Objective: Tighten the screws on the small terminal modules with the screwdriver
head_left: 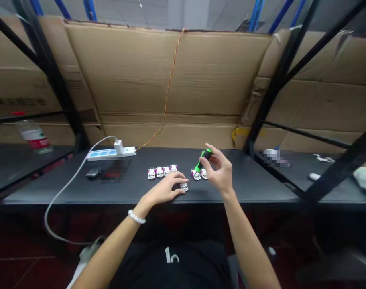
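My left hand (pixel 168 186) lies low on the dark tabletop, its fingers closed on a small white part (pixel 184 186) near the front edge. In my right hand (pixel 219 170) is a screwdriver (pixel 203 159) with a green and black handle, held tilted between thumb and fingers. Its thin shaft slants down to the left, with the tip close to the white part; whether it touches I cannot tell. Several similar white parts with purple bits (pixel 159 171) stand in a row behind my left hand. Further white parts (pixel 196 174) sit behind the screwdriver shaft, partly covered by my right hand.
A white power strip (pixel 112 153) with a plugged-in charger (pixel 118 147) and white cable (pixel 69 185) lies at the back left. A dark object (pixel 93 173) is in front of it. Black metal posts (pixel 269 92) flank the table; cardboard (pixel 135 72) walls the back. A bottle (pixel 35 138) stands far left.
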The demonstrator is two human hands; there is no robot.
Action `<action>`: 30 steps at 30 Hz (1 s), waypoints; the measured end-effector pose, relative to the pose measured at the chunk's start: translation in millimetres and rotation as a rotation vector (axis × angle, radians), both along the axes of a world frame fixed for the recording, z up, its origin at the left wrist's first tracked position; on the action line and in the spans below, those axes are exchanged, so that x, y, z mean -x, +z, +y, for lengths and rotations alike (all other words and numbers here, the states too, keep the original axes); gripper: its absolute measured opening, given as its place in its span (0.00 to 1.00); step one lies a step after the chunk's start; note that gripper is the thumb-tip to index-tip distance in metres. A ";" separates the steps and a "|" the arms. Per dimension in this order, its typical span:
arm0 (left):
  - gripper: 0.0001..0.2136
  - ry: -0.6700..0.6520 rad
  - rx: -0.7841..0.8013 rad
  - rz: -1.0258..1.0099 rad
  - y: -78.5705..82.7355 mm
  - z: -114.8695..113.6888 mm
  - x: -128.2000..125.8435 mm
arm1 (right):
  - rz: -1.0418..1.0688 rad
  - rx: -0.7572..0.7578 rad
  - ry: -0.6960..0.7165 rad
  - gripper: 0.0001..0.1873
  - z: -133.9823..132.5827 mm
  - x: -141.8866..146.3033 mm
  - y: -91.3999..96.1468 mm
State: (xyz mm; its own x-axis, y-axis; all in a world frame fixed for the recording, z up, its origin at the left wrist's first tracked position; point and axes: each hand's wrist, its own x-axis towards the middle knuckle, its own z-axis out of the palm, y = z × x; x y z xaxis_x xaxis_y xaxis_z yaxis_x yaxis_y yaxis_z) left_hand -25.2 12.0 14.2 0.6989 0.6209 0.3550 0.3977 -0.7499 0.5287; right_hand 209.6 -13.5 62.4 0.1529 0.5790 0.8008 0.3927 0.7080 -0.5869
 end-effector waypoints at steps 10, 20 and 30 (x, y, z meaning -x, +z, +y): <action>0.16 -0.040 -0.015 -0.070 -8.1 6.0 1.1 | -0.083 0.096 0.327 0.25 -20.8 23.8 5.1; 0.16 -0.091 0.023 -0.080 -6.4 -0.4 -2.6 | 0.048 0.112 0.319 0.29 -13.0 6.2 4.2; 0.16 -0.135 0.029 -0.084 -4.9 -1.9 -2.7 | -0.051 0.021 0.200 0.25 -9.3 4.0 3.6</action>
